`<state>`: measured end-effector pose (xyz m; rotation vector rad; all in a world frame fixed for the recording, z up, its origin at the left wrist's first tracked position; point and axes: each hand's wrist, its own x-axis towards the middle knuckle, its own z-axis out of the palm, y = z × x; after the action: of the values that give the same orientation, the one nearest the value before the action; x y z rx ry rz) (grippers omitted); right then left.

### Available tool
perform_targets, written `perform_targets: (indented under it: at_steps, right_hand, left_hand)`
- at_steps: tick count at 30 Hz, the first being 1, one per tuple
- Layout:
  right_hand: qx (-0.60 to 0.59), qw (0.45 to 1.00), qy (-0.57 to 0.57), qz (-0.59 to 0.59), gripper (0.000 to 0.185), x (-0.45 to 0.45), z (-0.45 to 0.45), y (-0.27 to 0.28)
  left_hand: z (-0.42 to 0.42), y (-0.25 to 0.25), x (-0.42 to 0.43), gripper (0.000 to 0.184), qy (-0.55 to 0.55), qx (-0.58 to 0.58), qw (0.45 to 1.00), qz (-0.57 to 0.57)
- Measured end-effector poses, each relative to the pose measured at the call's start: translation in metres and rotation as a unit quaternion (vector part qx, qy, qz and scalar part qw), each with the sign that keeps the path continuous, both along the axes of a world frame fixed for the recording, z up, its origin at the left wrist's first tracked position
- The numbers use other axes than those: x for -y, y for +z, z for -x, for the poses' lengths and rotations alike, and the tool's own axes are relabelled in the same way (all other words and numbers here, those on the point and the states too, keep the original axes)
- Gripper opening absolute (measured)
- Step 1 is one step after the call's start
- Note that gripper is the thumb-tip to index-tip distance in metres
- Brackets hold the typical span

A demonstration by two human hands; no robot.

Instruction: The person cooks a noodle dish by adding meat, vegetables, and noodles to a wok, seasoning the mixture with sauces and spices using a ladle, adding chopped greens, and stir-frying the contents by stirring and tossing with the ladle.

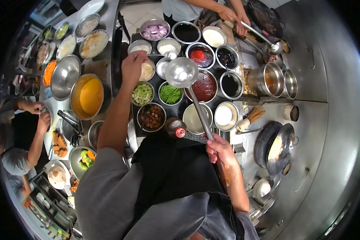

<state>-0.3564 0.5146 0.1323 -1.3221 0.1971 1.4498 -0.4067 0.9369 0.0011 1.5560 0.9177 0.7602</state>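
My right hand [222,152] is closed around the long handle of a metal ladle [181,73]. The ladle's bowl hangs over the seasoning bowls, beside a bowl of dark red sauce [205,86]. My left hand [134,66] pinches the thin handle of a small spoon [171,55], whose tip is close to the ladle's rim. Below the spoon is a small metal bowl [161,69], partly hidden by the ladle. Around them stand bowls of pale paste [147,70], chopped green herbs [171,94], diced celery-like pieces [142,94] and white powder [168,46].
Bowls of chopped onion [155,31] and dark liquid [186,33] stand farther back. A wok [281,150] and steel pots [268,80] are at the right. A pan of orange liquid [90,96] is left. Another person's hands [234,18] work at the top; a co-worker [20,152] is left.
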Motion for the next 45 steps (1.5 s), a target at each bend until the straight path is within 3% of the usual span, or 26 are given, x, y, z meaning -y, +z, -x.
perform_targets:
  at_steps: [3,7,13,16,20,22,26,31,35,37,40,41,44,45]
  right_hand:
    - [-0.021,1.000,-0.001,-0.008,0.030,-0.013,-0.002,-0.005]
    - [-0.023,1.000,0.006,-0.011,0.030,-0.014,0.002,0.000]
    - [-0.011,1.000,0.012,-0.005,0.032,0.005,0.009,0.004]
    - [-0.011,1.000,0.012,0.004,0.032,0.010,0.011,0.004]
    - [0.000,1.000,0.011,0.007,0.031,0.014,0.013,0.005]
    - [0.001,1.000,0.009,0.009,0.031,0.015,0.014,0.005]
    - [0.009,1.000,0.014,0.009,0.031,0.012,0.014,0.003]
    - [0.025,0.999,0.029,0.001,0.030,-0.001,0.013,-0.003]
    - [0.001,0.999,0.043,-0.013,0.032,-0.012,0.012,-0.008]
    - [-0.024,0.999,0.031,-0.032,0.032,-0.010,0.012,-0.008]
    - [-0.066,0.995,-0.005,-0.076,0.034,0.015,0.016,-0.011]
    - [-0.069,0.993,-0.020,-0.093,0.035,0.029,0.017,-0.010]
    - [-0.062,0.985,-0.111,-0.115,0.038,0.090,0.029,0.010]
    - [-0.045,0.981,-0.151,-0.118,0.038,0.115,0.036,0.020]
  left_hand:
    - [0.038,-0.005,0.004,0.023,0.055,-0.112,0.977,-0.171]
    - [0.058,-0.062,0.002,0.022,0.042,-0.211,0.945,-0.248]
    - [0.054,-0.123,-0.003,0.024,0.070,-0.138,0.987,-0.043]
    - [0.051,-0.136,-0.006,0.023,0.115,0.001,0.988,0.099]
    - [0.060,-0.144,-0.018,0.024,0.103,0.003,0.986,0.129]
    - [0.066,-0.133,-0.017,0.024,0.105,-0.014,0.986,0.129]
    - [0.078,-0.114,-0.009,0.025,0.118,0.061,0.979,0.152]
    - [0.089,-0.018,0.031,0.027,0.079,0.026,0.991,0.107]
    - [0.085,-0.006,0.046,0.025,0.069,-0.079,0.983,-0.149]
    - [0.081,-0.030,0.035,0.022,0.038,-0.175,0.941,-0.288]
    - [0.075,-0.064,0.038,0.021,-0.093,-0.316,0.859,-0.391]
    - [0.078,-0.089,0.033,0.025,-0.121,-0.265,0.855,-0.430]
    - [0.083,-0.069,0.060,0.046,-0.176,-0.264,0.829,-0.460]
    - [0.087,-0.044,0.081,0.050,-0.184,-0.174,0.842,-0.477]
